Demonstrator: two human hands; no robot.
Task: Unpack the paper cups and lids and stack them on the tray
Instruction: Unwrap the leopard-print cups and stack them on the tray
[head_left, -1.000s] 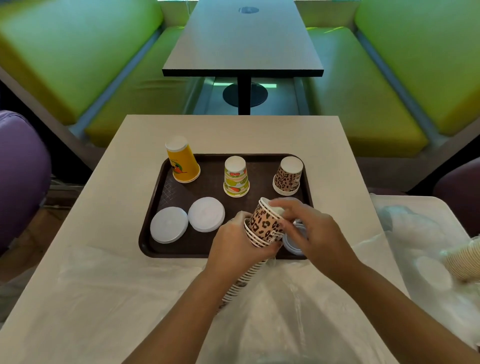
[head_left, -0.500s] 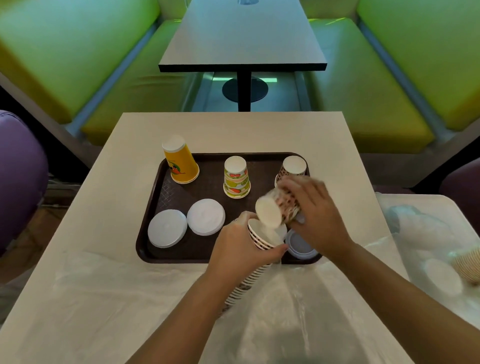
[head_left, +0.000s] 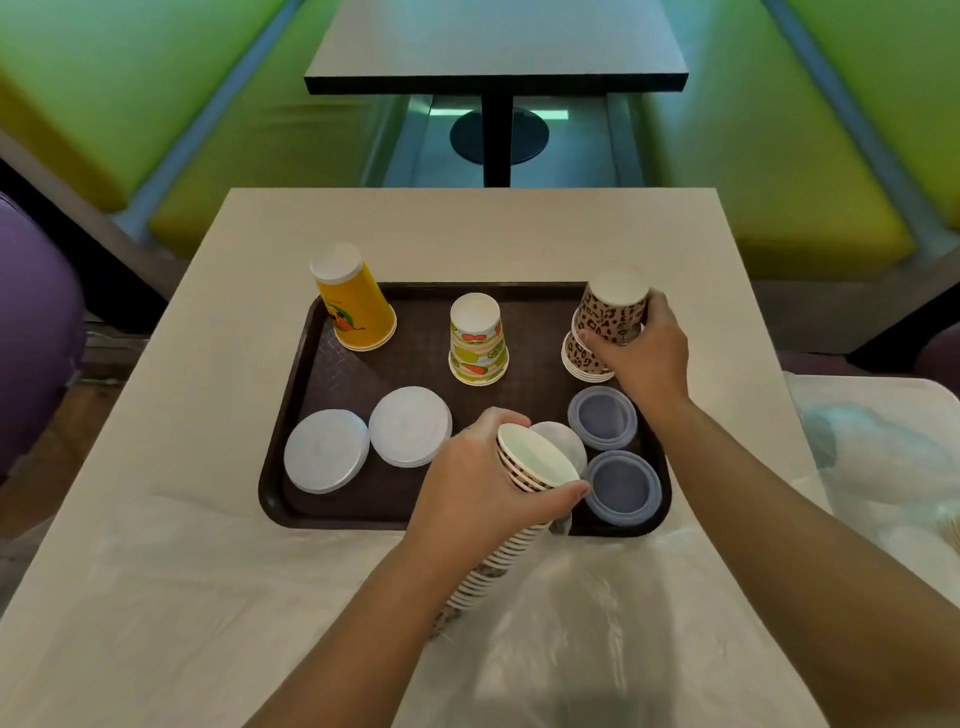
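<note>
Three upside-down cup stacks stand on one brown tray (head_left: 291, 499): yellow (head_left: 356, 306), fruit-print (head_left: 477, 340), leopard-print (head_left: 602, 327). A fourth stack (head_left: 519, 499) lies lower centre. Three white lids (head_left: 326, 451), two bluish lids (head_left: 602, 417). Two hands (head_left: 478, 488).

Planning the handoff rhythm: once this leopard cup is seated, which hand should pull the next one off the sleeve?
Probably the right hand: it only grips one leopard cup, while the left hand steadies the cup sleeve.

the left hand (head_left: 470, 480) hides most of the nested cup stack (head_left: 485, 569), whose lower end is blurred
</note>
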